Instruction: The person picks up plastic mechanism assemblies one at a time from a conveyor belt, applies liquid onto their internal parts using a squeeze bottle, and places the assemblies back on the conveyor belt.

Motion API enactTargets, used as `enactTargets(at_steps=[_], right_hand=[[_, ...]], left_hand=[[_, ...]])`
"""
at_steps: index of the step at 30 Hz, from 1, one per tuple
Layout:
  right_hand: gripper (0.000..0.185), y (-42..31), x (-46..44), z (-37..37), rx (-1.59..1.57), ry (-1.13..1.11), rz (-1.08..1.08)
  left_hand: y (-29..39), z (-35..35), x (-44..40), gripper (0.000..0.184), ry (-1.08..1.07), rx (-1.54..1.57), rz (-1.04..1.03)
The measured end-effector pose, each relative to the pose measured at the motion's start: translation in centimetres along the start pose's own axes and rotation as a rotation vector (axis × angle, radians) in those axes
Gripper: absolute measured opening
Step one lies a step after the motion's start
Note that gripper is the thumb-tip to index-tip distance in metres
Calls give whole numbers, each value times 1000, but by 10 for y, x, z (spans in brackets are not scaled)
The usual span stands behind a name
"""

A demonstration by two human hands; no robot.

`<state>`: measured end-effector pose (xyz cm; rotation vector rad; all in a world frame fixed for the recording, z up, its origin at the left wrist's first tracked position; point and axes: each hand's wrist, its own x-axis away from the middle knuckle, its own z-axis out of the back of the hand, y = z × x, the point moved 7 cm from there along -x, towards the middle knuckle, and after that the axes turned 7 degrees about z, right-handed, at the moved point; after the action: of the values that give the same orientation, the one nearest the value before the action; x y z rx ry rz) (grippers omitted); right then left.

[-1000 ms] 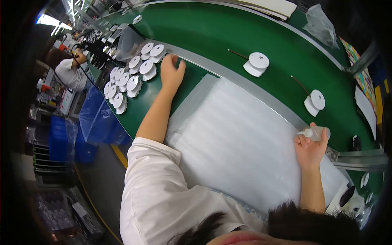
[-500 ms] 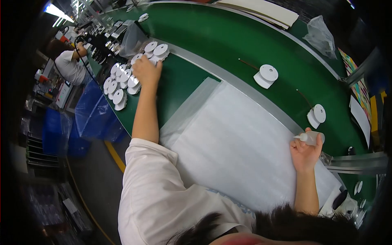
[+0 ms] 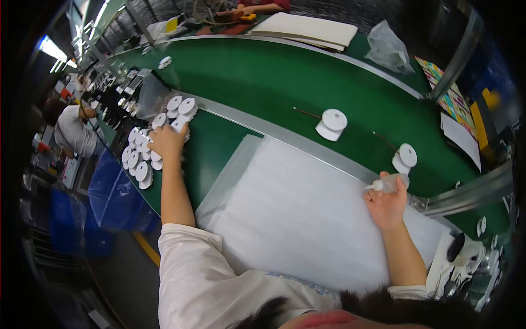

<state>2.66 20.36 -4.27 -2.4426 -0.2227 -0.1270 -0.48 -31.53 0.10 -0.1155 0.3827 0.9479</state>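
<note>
Bottle [image 3: 393,183], apparently translucent plastic, lies in right hand [image 3: 388,207].

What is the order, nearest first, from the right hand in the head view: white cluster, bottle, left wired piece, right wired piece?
1. Bottle: in the right hand.
2. Right wired piece: beyond it.
3. Left wired piece: farther left.
4. White cluster: far left.

A crumpled clear bag [image 3: 387,48] lies between stacked pale sheets [image 3: 307,28] and a multicoloured sheet [image 3: 452,103].
</note>
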Motion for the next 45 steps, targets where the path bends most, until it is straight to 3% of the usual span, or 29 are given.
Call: enactTargets(at_steps=[6,11,16,19,27,45], right_hand=[[34,0,2,-4,25,42,19],[33,0,-1,1,9,-12,12],[33,1,1,-3,-21,-20,17],[32,0,2,-1,-2,8,12],[31,3,1,0,57,19,6],[34,3,-1,5,-46,61,-22]], left_hand=[[18,13,20,58,-159,-44,-86],[46,22,42,60,-313,-63,-303],[45,19,47,62,-449,50,-339],[47,15,52,64,-478,238,-528],[57,28,73,65,-578,311,-739],[59,34,78,61,-549,223,-721]])
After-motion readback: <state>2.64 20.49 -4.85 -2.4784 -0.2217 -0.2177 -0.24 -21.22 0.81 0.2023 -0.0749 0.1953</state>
